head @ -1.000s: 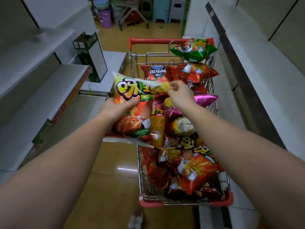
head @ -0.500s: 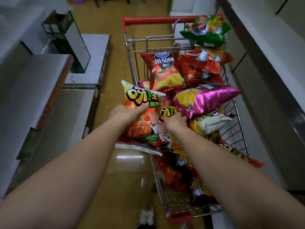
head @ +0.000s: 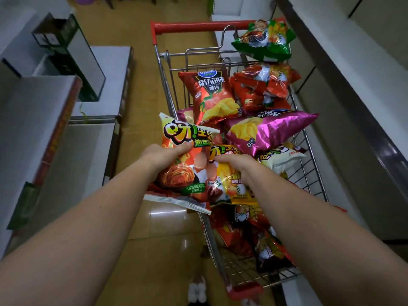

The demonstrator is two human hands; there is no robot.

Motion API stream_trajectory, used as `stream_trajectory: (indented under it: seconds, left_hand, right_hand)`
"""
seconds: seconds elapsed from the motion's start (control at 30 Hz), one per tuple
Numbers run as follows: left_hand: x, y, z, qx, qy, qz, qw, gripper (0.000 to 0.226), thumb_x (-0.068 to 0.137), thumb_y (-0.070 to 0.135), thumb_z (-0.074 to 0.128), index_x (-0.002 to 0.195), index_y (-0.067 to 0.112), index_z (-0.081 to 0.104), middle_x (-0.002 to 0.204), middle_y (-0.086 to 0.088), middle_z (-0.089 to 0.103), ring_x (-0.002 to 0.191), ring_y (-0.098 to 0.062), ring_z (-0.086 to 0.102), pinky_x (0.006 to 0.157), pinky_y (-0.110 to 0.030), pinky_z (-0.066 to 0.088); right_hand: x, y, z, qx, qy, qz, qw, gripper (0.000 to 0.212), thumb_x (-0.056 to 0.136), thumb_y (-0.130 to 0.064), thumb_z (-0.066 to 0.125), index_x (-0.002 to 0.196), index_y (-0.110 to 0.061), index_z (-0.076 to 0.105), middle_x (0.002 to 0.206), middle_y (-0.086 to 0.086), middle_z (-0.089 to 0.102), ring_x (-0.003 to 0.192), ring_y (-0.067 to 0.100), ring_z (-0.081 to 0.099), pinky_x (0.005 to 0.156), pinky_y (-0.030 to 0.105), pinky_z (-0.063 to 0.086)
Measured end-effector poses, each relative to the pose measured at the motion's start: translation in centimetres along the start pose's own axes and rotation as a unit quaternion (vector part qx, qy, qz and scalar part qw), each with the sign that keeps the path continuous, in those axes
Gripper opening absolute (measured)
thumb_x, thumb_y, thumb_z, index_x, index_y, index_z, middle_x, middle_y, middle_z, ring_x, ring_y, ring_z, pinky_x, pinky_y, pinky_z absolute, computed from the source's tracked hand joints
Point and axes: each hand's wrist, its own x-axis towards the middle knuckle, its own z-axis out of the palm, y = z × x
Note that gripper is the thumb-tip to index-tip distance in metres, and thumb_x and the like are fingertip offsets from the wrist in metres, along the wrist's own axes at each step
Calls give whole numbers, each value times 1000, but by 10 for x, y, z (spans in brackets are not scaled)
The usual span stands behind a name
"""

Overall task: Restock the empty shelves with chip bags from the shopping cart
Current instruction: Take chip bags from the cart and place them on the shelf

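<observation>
A wire shopping cart [head: 309,173] with a red handle holds several chip bags. My left hand [head: 163,154] grips an orange chip bag [head: 183,173] by its left side, holding it above the cart's left rim. My right hand [head: 238,164] reaches down into the cart and its fingers curl round a yellow chip bag [head: 236,186] lying among the others. A red tomato-flavour bag [head: 212,98], a magenta bag [head: 269,131] and a green bag [head: 265,40] lie farther back in the cart. Bare grey shelves [head: 33,120] stand to the left.
A second bare shelf unit [head: 364,80] runs along the right side of the aisle. A dark green box [head: 72,58] sits on the left shelving. The tan floor [head: 136,250] lies between the cart and the left shelves. My shoes [head: 197,290] show at the bottom.
My right hand let go of the orange bag's top corner, dropped into the cart and took hold of the yellow bag. My left hand kept the orange bag. The view tilted down.
</observation>
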Motion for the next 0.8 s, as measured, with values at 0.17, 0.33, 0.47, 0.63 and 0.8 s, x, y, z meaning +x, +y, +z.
stream_trajectory:
  seconds: [0.17, 0.33, 0.47, 0.63, 0.8]
  left_hand:
    - [-9, -5, -6, 3, -38, 9, 999, 85, 56, 63, 77, 119, 10, 57, 109, -13, 66, 93, -31, 66, 85, -40, 53]
    - [-24, -11, -10, -17, -44, 19, 999, 70, 64, 53, 77, 115, 8, 59, 99, -13, 68, 82, -27, 66, 66, -31, 52]
    - [-44, -7, -17, -18, -45, 58, 997, 91, 43, 60, 81, 116, 9, 59, 101, -13, 70, 85, -29, 68, 77, -36, 55]
    - [-82, 1, -23, -26, -48, 113, 992, 89, 48, 60, 80, 118, 11, 57, 104, -12, 69, 86, -29, 69, 78, -37, 55]
    - [-137, 10, -20, -52, -48, 167, 983, 94, 40, 60, 75, 118, 12, 56, 97, -10, 70, 83, -27, 69, 77, -36, 55]
  right_hand:
    - [-12, 10, -6, 26, -45, 32, 998, 27, 74, -28, 77, 82, -8, 60, 93, 12, 66, 84, 27, 63, 78, 39, 53]
    - [-35, 17, -8, 33, -77, 20, 996, 22, 82, -28, 71, 80, -10, 59, 75, 8, 63, 60, 20, 59, 52, 25, 51]
    - [-60, 20, -9, -16, -55, -23, 998, 41, 86, -31, 66, 118, -7, 57, 120, 6, 58, 112, 27, 55, 78, 27, 42]
    - [-96, 21, -19, -33, -39, -83, 995, 61, 86, -29, 67, 133, 1, 44, 136, 13, 48, 125, 30, 46, 82, 29, 37]
    - [-137, 28, -48, -12, 2, -175, 985, 82, 73, -37, 78, 137, -2, 40, 137, 13, 49, 124, 31, 48, 88, 33, 40]
